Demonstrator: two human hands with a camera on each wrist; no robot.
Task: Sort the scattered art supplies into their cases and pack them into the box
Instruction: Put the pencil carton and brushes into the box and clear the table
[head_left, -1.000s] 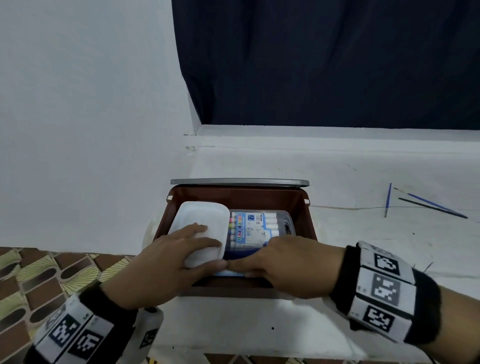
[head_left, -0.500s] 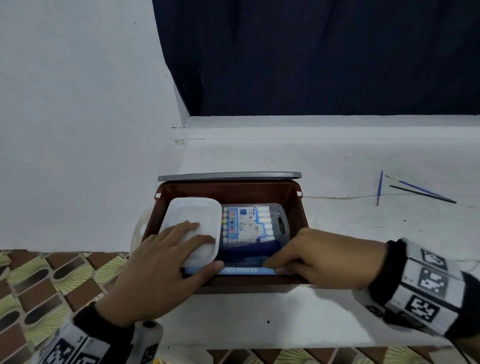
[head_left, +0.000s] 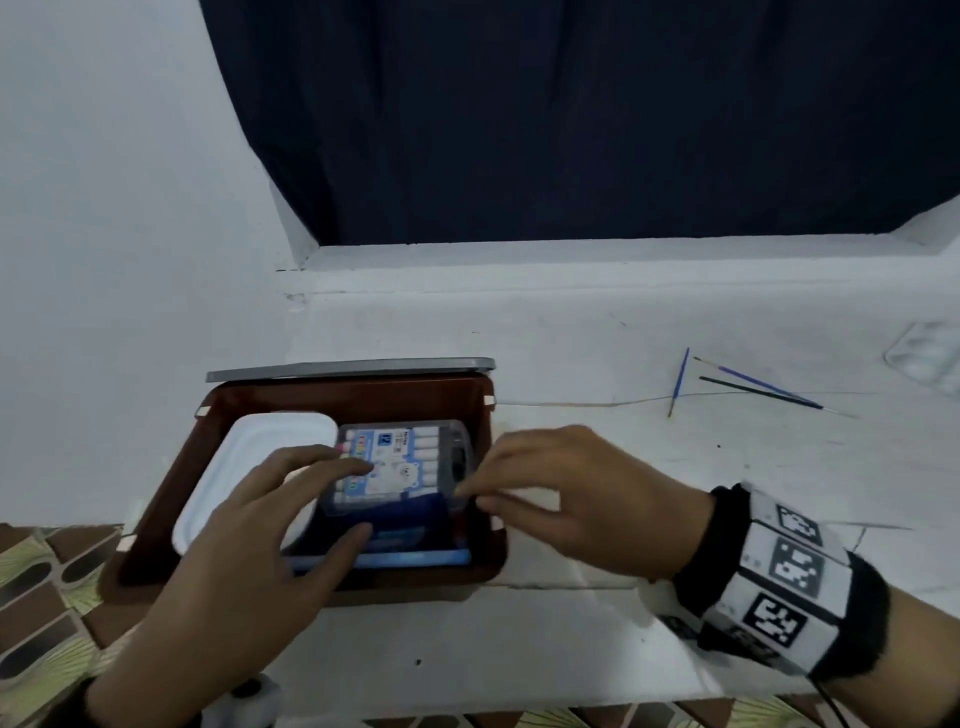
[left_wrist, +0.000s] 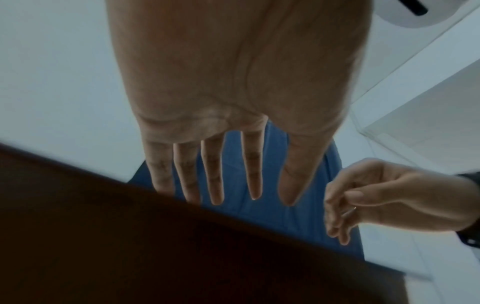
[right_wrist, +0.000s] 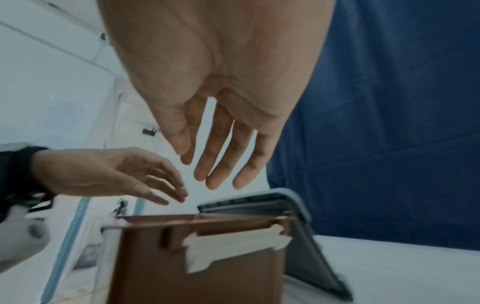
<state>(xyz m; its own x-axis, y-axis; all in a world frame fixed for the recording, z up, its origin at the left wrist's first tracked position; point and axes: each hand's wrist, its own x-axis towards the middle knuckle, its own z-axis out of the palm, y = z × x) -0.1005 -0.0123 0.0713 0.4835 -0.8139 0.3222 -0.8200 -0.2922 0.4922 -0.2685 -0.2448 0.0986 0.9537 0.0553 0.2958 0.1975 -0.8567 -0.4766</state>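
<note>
Your left hand (head_left: 249, 540) hangs over the open brown box (head_left: 156, 499), fingers straight and spread, holding nothing; the left wrist view shows all five fingers apart above the box's near wall. From the head view the fingertips lie over the seam between the white case (head_left: 234, 467) and the clear marker case (head_left: 410, 457), though whether they touch either one cannot be told.

Your right hand (head_left: 571, 499) sits at the box's right rim, fingers loosely bent toward the thumb (the head view is blurred there, and the right wrist view shows the fingers nearly straight with nothing between them), so it grips nothing you can see.

Inside the box, the white case fills the left side. The marker case lies to its right, toward the back, its printed label up. A dark blue case (head_left: 415, 519) lies in front of it, and a light blue pencil box (head_left: 415, 558) stands along the near wall. The grey lid (head_left: 353, 366) stands open behind the box.

On the white ledge (head_left: 623, 649), well to the right of the box, three thin paintbrushes (head_left: 748, 387) lie crossed, apart from everything else.
</note>
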